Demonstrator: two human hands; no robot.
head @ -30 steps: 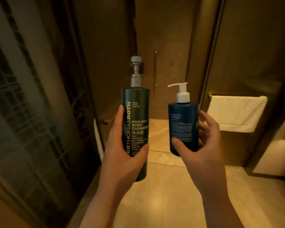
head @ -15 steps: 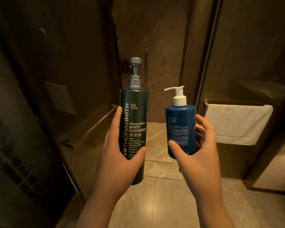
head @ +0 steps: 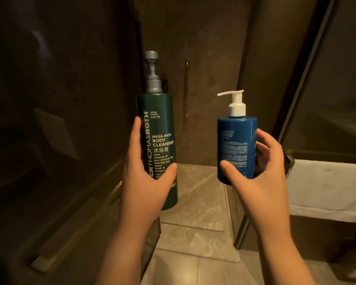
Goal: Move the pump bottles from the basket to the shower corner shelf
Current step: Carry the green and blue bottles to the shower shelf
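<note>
At the far left is a dark, glossy wall panel [head: 60,120]. I take it for glass, though the light is too dim to be sure. Beside it my left forearm rises from the bottom edge with the wrist straight. My left grip [head: 146,182] is wrapped round the lower half of a tall, dark green cylindrical plastic pump bottle [head: 158,124]. The thumb lies across the front over the printed text, the forefinger runs up the bottle's left side, and the other fingers are hidden behind it. The bottle is upright in the air, above the floor, with "MEGA-RICH BODY CLEANSER" facing me and its grey metallic pump head [head: 152,75] at the top.

Between the two bottles, further back, a slim vertical metal bar [head: 186,87] is fixed to the brown stone wall. Below it lies a pale, veined stone floor [head: 197,192].

Further right is a shorter, round-shouldered blue plastic pump bottle [head: 237,140], also upright in the air. Its white pump head [head: 235,103] has the spout pointing left. It sits near the green bottle without touching it, and its top reaches lower.

My right grip [head: 261,182] holds the blue bottle low down from its right side. The thumb presses on the front near the base and the fingers curl round the right side and back. My right forearm comes up from the bottom edge, leaning inward to the left.

At the far right a white folded towel [head: 327,188] hangs over a rail.
</note>
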